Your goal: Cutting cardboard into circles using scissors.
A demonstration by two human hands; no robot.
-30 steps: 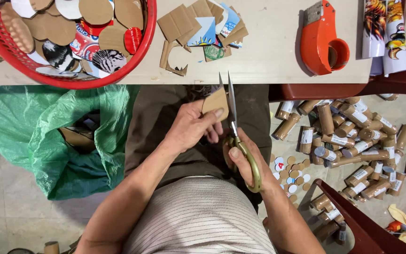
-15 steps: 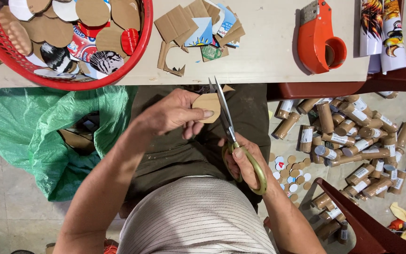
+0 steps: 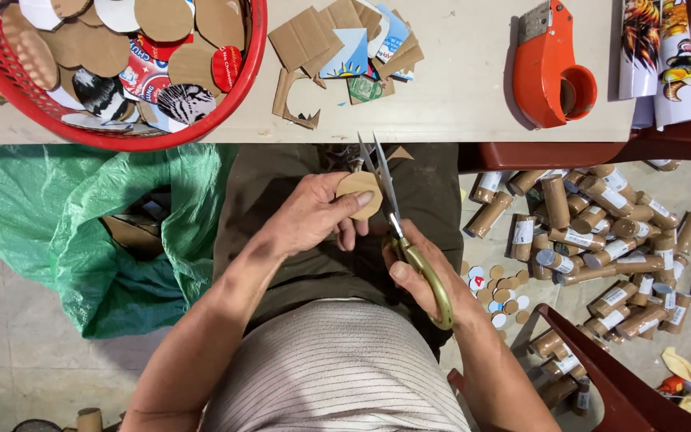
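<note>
Since the earlier frames, the cardboard piece [image 3: 359,194] has been trimmed from a squarish scrap to a nearly round disc, and the left hand [image 3: 313,214] has turned it. That hand pinches the disc, fingers closed on it, over the lap just near of the table [image 3: 457,88] edge. The right hand [image 3: 425,276] grips the handles of the scissors [image 3: 397,228], whose long axis runs near-to-far, the parted blades pointing far toward the table, touching the disc's right edge.

Red basket [image 3: 225,104] cut off by top-left edge; cardboard disc [image 3: 359,192] half hidden.
</note>
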